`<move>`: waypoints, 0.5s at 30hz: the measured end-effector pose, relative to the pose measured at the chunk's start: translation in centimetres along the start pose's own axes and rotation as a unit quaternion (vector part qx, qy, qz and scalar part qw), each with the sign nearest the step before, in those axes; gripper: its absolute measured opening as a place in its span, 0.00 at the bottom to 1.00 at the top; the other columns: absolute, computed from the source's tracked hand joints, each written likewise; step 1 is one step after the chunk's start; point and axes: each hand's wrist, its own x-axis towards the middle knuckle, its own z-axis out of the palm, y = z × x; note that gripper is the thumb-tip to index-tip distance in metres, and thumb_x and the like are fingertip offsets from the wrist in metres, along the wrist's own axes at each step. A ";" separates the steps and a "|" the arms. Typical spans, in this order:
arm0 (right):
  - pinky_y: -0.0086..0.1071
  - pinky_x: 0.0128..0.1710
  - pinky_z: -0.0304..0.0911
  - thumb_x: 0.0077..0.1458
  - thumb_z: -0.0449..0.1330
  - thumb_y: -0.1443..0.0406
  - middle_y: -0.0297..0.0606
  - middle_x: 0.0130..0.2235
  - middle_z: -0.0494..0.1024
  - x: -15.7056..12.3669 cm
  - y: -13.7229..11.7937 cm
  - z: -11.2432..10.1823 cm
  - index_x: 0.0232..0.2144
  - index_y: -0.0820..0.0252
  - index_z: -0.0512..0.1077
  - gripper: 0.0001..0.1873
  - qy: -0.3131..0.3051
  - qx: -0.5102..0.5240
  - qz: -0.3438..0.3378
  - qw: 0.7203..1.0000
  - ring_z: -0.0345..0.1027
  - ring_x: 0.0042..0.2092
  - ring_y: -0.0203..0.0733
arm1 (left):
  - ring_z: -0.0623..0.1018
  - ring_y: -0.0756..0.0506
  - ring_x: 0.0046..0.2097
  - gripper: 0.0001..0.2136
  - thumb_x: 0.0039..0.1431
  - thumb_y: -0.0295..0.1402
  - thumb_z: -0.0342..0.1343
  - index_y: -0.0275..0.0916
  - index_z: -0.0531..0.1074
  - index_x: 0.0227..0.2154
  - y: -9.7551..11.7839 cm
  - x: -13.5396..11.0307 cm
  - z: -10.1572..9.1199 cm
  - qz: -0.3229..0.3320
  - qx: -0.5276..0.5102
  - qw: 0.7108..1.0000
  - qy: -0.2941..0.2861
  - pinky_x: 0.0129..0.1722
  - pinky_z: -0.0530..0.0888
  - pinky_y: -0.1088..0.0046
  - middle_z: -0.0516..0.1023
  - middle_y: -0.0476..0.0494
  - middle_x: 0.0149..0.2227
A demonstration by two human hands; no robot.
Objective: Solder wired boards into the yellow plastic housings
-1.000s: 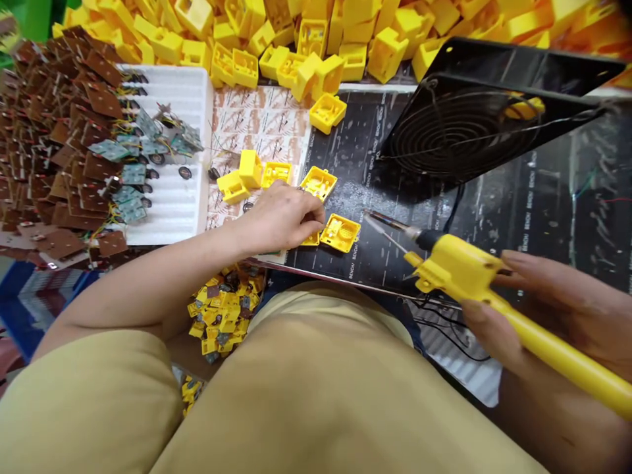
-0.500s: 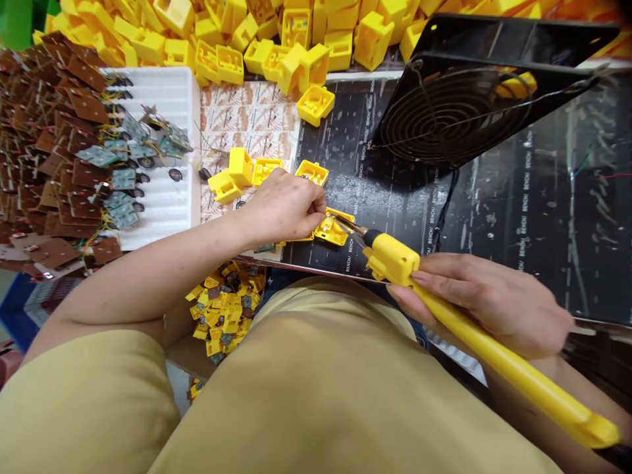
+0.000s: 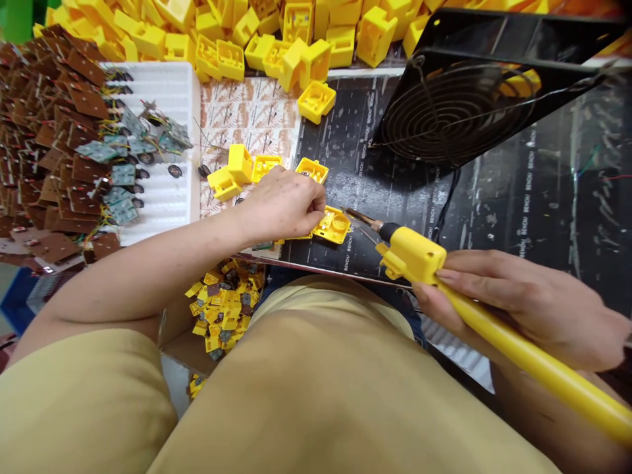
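Two hands are at work near the centre of the frame, above the lap in beige cloth that fills the lower part. The right hand, at lower right, is closed around the yellow soldering iron, its metal tip just right of the open yellow housing and, as far as can be told, not touching it. The left hand is curled, fingertips pinching the housing's left edge and pressing it onto the black mat. The step in hand is judged to be soldering inside the housing — the next move would call for the tip to be brought down onto the joint while the part is kept from sliding.

Lower centre, a heap of small assembled yellow pieces lies below the mat's edge. Further up, loose yellow shells sit left of the hand; brown circuit boards are stacked at upper left beside a white tray. A black fan leans at upper right — a pile of yellow casings runs along the top.
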 end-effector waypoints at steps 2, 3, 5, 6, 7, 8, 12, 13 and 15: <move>0.25 0.28 0.72 0.69 0.59 0.55 0.36 0.32 0.82 -0.1 0.1 0.2 0.38 0.55 0.73 0.11 0.032 -0.018 -0.036 0.999 0.78 0.32 0.36 | 0.80 0.41 0.36 0.11 0.57 0.29 0.54 0.38 0.82 0.33 0.2 -0.2 -0.1 -0.005 0.006 1.000 -0.007 0.44 0.71 0.63 0.83 0.42 0.31; 0.25 0.28 0.72 0.69 0.60 0.56 0.37 0.33 0.82 -0.1 0.1 0.2 0.42 0.56 0.73 0.10 0.047 -0.025 -0.047 0.998 0.79 0.32 0.37 | 0.80 0.41 0.38 0.11 0.58 0.29 0.54 0.38 0.82 0.33 0.2 -0.3 -0.1 -0.001 0.010 1.000 -0.003 0.45 0.71 0.62 0.83 0.42 0.32; 0.26 0.31 0.75 0.68 0.60 0.56 0.39 0.36 0.83 -0.4 0.3 0.3 0.50 0.57 0.72 0.13 0.057 -0.028 -0.053 0.997 0.79 0.33 0.38 | 0.80 0.40 0.41 0.10 0.60 0.29 0.54 0.39 0.82 0.34 0.2 -0.8 0.0 0.013 0.011 1.000 0.024 0.48 0.70 0.60 0.83 0.42 0.35; 0.27 0.33 0.76 0.69 0.60 0.56 0.40 0.37 0.84 -0.6 0.5 0.3 0.52 0.58 0.71 0.15 0.051 -0.029 -0.049 0.997 0.80 0.34 0.39 | 0.79 0.40 0.44 0.10 0.61 0.30 0.55 0.40 0.82 0.34 0.0 -1.0 0.2 0.020 0.006 0.999 0.042 0.50 0.70 0.59 0.84 0.42 0.36; 0.27 0.34 0.76 0.70 0.59 0.56 0.40 0.38 0.84 -0.9 0.6 0.3 0.55 0.58 0.70 0.17 0.045 -0.032 -0.050 0.997 0.80 0.35 0.39 | 0.79 0.39 0.46 0.10 0.62 0.31 0.55 0.40 0.82 0.35 -0.2 -1.3 0.4 0.023 -0.005 0.998 0.061 0.52 0.69 0.58 0.84 0.42 0.37; 0.27 0.34 0.77 0.70 0.58 0.55 0.40 0.39 0.84 -1.1 0.7 0.3 0.56 0.58 0.69 0.19 0.044 -0.036 -0.053 0.997 0.81 0.35 0.40 | 0.78 0.39 0.47 0.09 0.63 0.31 0.56 0.41 0.82 0.36 -0.4 -1.5 0.6 0.023 -0.019 0.997 0.076 0.53 0.69 0.57 0.84 0.43 0.38; 0.28 0.35 0.77 0.70 0.58 0.53 0.39 0.39 0.84 -1.1 0.6 0.1 0.57 0.56 0.69 0.19 0.044 -0.036 -0.057 0.997 0.81 0.38 0.41 | 0.76 0.41 0.46 0.08 0.63 0.33 0.57 0.42 0.82 0.38 -1.0 -2.1 1.2 0.016 -0.064 0.994 0.089 0.59 0.64 0.53 0.84 0.46 0.36; 0.29 0.37 0.78 0.69 0.59 0.54 0.39 0.39 0.84 -0.9 0.4 0.0 0.56 0.55 0.70 0.18 0.032 -0.021 -0.058 0.998 0.81 0.38 0.40 | 0.76 0.41 0.45 0.07 0.63 0.32 0.58 0.42 0.82 0.36 -1.0 -2.2 1.3 0.020 -0.065 0.994 0.080 0.60 0.63 0.52 0.84 0.47 0.36; 0.30 0.39 0.78 0.68 0.62 0.58 0.37 0.37 0.83 -0.3 0.1 -0.2 0.55 0.54 0.69 0.16 0.002 0.024 -0.073 0.997 0.80 0.38 0.39 | 0.75 0.41 0.45 0.07 0.62 0.32 0.58 0.43 0.82 0.33 -0.8 -2.2 1.3 0.028 -0.057 0.996 0.060 0.60 0.62 0.50 0.83 0.46 0.35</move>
